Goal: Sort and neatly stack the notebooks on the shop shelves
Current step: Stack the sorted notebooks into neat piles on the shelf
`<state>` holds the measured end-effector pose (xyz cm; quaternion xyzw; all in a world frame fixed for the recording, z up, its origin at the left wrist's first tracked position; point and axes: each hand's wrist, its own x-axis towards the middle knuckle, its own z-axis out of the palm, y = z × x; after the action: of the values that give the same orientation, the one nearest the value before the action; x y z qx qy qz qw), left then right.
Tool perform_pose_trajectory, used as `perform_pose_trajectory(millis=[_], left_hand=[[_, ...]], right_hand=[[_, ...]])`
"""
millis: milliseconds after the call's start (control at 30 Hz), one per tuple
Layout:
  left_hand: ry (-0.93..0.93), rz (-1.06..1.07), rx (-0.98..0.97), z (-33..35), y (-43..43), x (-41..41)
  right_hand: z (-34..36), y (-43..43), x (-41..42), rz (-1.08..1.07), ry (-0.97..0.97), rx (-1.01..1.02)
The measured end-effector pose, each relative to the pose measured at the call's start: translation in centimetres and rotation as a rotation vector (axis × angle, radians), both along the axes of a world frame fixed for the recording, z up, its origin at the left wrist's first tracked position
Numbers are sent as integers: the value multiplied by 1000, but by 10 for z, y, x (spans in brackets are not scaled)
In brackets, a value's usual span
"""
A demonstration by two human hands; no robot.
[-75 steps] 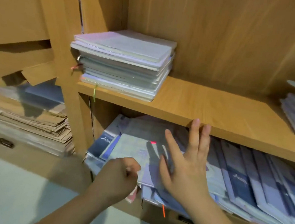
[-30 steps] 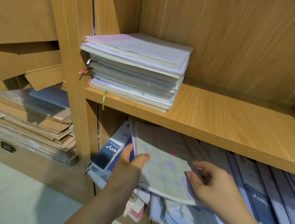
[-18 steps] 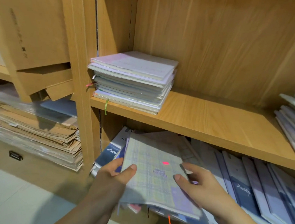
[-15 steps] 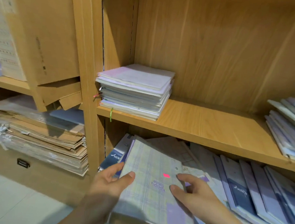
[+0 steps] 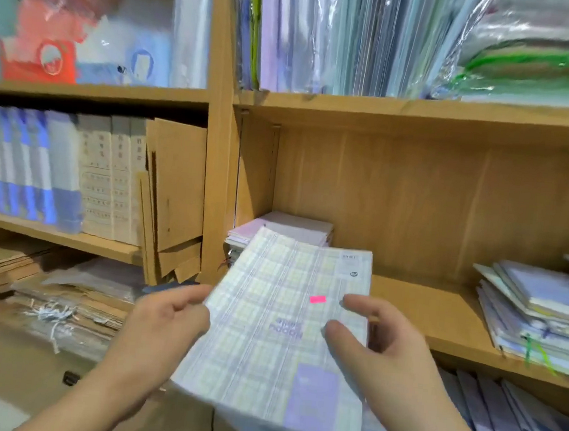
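In the head view, both hands hold one plaid notebook (image 5: 279,331) in the air in front of the shelves. The left hand (image 5: 163,328) grips its left edge with curled fingers. The right hand (image 5: 380,357) grips the right edge, with the thumb and the forefinger laid on the cover; the other fingers are hidden under the notebook. The notebook is tilted, its far end higher and pointing to the middle shelf (image 5: 419,306). A small pink sticker (image 5: 317,299) is on the cover, and the picture is a little blurred here.

Behind the notebook, at the left end of the middle shelf, lies a flat stack of notebooks (image 5: 296,225); the held notebook covers its front part. At the right end of the same shelf is a second stack (image 5: 536,313), less even, with its edges not aligned. Between the two stacks the wooden board is bare. Below this shelf, at the right, bluish notebooks (image 5: 519,425) lie overlapping.

The shelf above carries plastic-wrapped packs (image 5: 360,36) standing upright. A wooden post (image 5: 218,147) separates the left bay, where folded cardboard sheets (image 5: 175,188) lean beside pale boxes (image 5: 114,176), and paper bundles (image 5: 61,316) lie underneath.
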<state>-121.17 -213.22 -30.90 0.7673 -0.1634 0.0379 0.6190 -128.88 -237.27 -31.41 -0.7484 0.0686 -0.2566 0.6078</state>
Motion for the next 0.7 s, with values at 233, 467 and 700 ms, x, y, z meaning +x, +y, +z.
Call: perform_pose_trajectory(millis=[233,467,700], left_hand=[[8,75,-17,69,-40,121],[-16,163,-7,25,-34,158],[-151,103,82,-7,-48,164]], right_hand=[[72,-37,125,159,87,5],[49,-39,188,214,254,-368],[28,-33,202,52,99,-522]])
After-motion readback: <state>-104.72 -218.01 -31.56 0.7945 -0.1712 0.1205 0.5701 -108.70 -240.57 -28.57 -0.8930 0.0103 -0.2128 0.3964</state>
